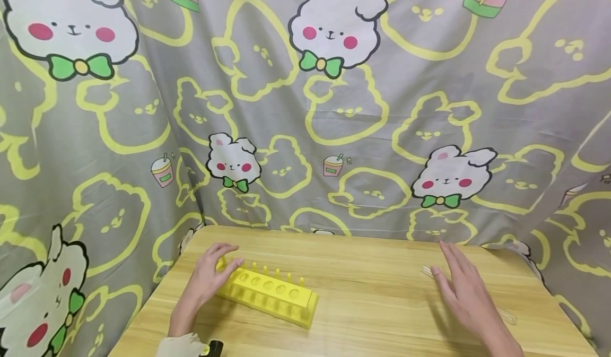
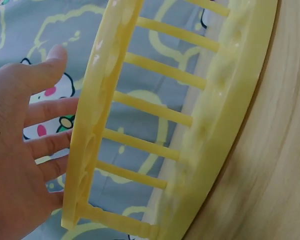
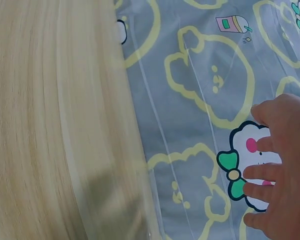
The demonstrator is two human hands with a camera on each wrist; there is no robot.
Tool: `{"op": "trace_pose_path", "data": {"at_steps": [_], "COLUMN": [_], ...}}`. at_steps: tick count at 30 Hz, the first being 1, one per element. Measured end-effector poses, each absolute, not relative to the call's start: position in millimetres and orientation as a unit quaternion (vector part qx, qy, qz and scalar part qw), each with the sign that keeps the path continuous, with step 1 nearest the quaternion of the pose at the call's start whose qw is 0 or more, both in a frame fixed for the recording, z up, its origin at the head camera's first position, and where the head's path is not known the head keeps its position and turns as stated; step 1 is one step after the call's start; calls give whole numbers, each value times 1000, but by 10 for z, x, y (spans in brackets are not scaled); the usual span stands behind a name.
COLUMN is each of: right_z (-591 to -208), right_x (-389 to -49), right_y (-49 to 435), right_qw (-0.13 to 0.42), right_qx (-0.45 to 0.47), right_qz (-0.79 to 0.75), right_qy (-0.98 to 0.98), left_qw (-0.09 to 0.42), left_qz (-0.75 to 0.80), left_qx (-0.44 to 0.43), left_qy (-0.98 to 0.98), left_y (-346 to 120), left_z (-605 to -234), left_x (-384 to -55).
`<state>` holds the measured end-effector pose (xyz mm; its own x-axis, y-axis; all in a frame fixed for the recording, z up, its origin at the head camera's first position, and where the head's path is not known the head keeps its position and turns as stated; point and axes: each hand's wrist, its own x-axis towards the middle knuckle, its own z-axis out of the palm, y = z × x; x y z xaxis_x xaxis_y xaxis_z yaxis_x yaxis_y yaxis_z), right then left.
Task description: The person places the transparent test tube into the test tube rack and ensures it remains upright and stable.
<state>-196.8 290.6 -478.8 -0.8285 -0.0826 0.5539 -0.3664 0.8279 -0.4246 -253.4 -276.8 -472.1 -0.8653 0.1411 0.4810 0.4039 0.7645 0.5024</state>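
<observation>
A yellow test tube rack [image 1: 267,292] with a row of round holes and a row of thin pegs stands on the left half of the table. My left hand [image 1: 207,275] is at its left end, thumb spread from the fingers. In the left wrist view the fingertips of that hand [image 2: 25,135] pass behind the rack's upper plate [image 2: 97,100]; whether they touch is unclear. Over on the right, my right hand [image 1: 465,288] is held above a clear tube [image 1: 507,315], which it partly hides. The right wrist view shows that hand [image 3: 285,170] with nothing in it.
The wooden table [image 1: 372,304] reaches back to a grey curtain [image 1: 286,118] printed with white rabbits and yellow outlines. More curtain hangs along the left and right sides. A small black item [image 1: 216,348] sits by the left sleeve [image 1: 179,345].
</observation>
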Motion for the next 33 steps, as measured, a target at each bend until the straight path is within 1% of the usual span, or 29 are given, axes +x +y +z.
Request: {"op": "trace_pose_path", "data": {"at_steps": [10, 18, 23, 29, 33], "right_z": [-4782, -4770, -4773, -4777, -4785], "right_x": [-1946, -1897, -1889, -1892, -1895], "right_y": [2845, 2795, 2748, 2723, 2701], "right_qw": [252, 235, 219, 224, 228], "right_qx": [122, 113, 116, 116, 121], "right_qz": [293, 317, 334, 335, 335], "right_qy": [-914, -912, -909, -908, -906], "left_qw": [221, 215, 193, 149, 143], "left_qz": [-281, -260, -264, -277, -283], "left_qx": [-149, -132, -125, -133, -145], "left_qy": [-922, -932, -937, -940, -937], "left_y": [-2788, -2828, -2894, -2951, -2976], "left_z": [-4758, -4747, -4718, -4681, -4678], "left_x": [-2514, -2475, -2424, -2408, -2412]}}
